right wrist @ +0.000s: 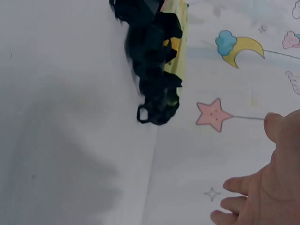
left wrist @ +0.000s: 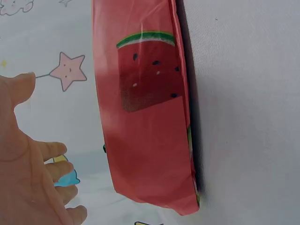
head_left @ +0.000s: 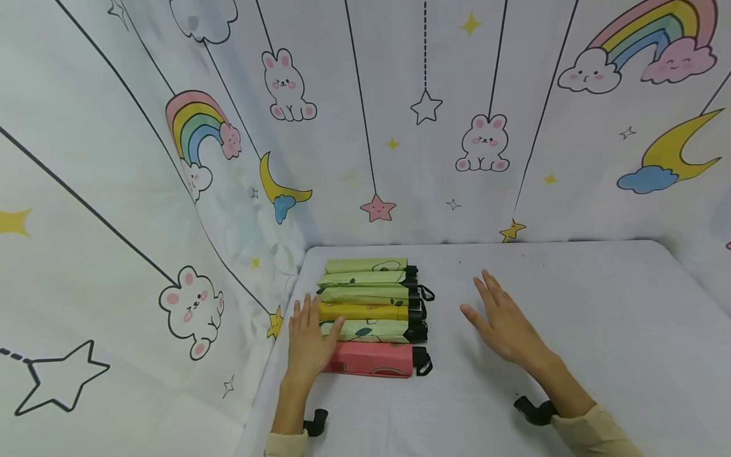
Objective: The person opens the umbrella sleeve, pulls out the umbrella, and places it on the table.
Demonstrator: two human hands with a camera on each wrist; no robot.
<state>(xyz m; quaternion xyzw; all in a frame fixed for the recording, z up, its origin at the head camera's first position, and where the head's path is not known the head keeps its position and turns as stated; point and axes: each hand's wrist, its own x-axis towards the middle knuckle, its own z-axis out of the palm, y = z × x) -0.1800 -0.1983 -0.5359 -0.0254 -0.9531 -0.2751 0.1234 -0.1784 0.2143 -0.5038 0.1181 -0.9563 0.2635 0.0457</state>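
Observation:
Several folded umbrellas in fabric sleeves lie side by side at the table's left, their black handles to the right. Nearest the front is a red umbrella (head_left: 371, 359) with a watermelon print, also large in the left wrist view (left wrist: 145, 150). Behind it come a pale green leaf-print umbrella (head_left: 374, 330), a yellow umbrella (head_left: 365, 312) and more green ones (head_left: 365, 295). My left hand (head_left: 310, 339), fingers straight, is over the left ends of the row and holds nothing; contact cannot be told. My right hand (head_left: 508, 324) is raised right of the handles, fingers extended, holding nothing.
The white table (head_left: 599, 330) reaches far to the right of the umbrellas. Cloth printed with rabbits, stars and rainbows hangs behind the table (head_left: 400, 158) and along its left side (head_left: 131, 254). A black wrist mount (head_left: 535, 411) is on the right arm.

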